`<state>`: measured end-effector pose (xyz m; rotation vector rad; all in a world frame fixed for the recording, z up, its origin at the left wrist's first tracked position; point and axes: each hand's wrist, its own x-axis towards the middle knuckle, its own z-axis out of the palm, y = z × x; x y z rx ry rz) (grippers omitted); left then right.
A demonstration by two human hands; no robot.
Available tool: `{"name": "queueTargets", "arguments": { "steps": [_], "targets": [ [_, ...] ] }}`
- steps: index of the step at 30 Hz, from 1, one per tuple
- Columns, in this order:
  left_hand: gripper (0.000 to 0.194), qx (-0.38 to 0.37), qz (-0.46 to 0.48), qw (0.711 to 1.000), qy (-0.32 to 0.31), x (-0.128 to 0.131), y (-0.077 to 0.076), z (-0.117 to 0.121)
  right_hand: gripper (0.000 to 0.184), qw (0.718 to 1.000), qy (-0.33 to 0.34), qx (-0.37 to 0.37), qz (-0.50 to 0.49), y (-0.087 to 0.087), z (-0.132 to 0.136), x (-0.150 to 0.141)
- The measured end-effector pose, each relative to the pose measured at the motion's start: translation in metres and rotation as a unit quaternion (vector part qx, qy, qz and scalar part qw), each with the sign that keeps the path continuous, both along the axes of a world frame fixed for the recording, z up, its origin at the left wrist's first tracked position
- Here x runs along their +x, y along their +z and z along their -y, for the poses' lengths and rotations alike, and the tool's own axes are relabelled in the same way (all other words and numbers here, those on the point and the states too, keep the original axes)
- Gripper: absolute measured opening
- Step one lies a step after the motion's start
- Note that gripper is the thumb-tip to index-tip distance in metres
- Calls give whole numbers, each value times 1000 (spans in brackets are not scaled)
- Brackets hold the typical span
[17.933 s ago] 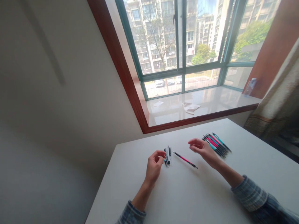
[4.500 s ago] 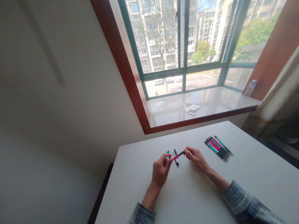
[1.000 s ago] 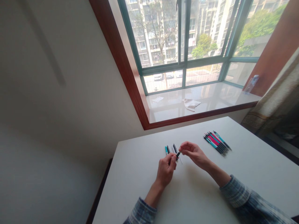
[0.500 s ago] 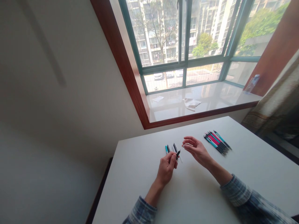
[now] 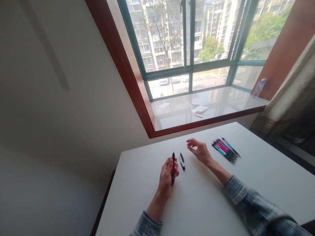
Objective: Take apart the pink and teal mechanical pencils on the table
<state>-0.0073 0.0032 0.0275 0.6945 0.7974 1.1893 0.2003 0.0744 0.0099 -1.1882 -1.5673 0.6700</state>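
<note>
My left hand [image 5: 167, 173] is closed round a red and black pen [image 5: 173, 168], whose dark tip points away from me. Just beyond its fingers lie black and white pen parts [image 5: 182, 161] and thin white refills [image 5: 187, 164] on the white table [image 5: 201, 200]. A bit of teal shows behind the left fingers, mostly hidden. To the right, my right hand [image 5: 199, 151] hovers over the table with its fingers apart and curved, holding nothing. Beyond it several teal, red and black pens [image 5: 225, 150] lie side by side in a slanted row.
Behind the table is a window sill [image 5: 177, 116] with a crumpled white cloth [image 5: 199, 109], a slip of paper [image 5: 163, 105] and a clear bottle [image 5: 259, 88]. A curtain [image 5: 280, 95] hangs at the right. A plain wall [image 5: 61, 131] rises on the left.
The pen in my left hand has turned, so its red barrel now shows. My left hand has shifted slightly left. My right hand stays raised and apart, and the view has moved a little.
</note>
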Motion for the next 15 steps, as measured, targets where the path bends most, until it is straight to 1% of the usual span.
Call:
{"name": "queueTargets", "arguments": {
  "steps": [2,4,7,11,13,15],
  "targets": [
    [38,-4,33,999,-1,0,-1,0,21,999,21,-19,23,-13,-4,-1],
    [35,0,54,999,-3,0,-2,0,22,999,33,-27,27,-23,-6,-1],
    [32,15,58,998,-10,1,-1,1,26,998,41,-36,22,-29,-6,-2],
    [35,27,26,999,-12,2,0,1,22,998,52,-43,18,-26,-6,-2],
    [37,27,10,1000,-10,1,0,1,21,998,45,-39,21,-21,-3,-1],
    [39,23,-1,1000,-5,1,-1,1,20,999,36,-27,21,-11,4,-2]
  ]
}}
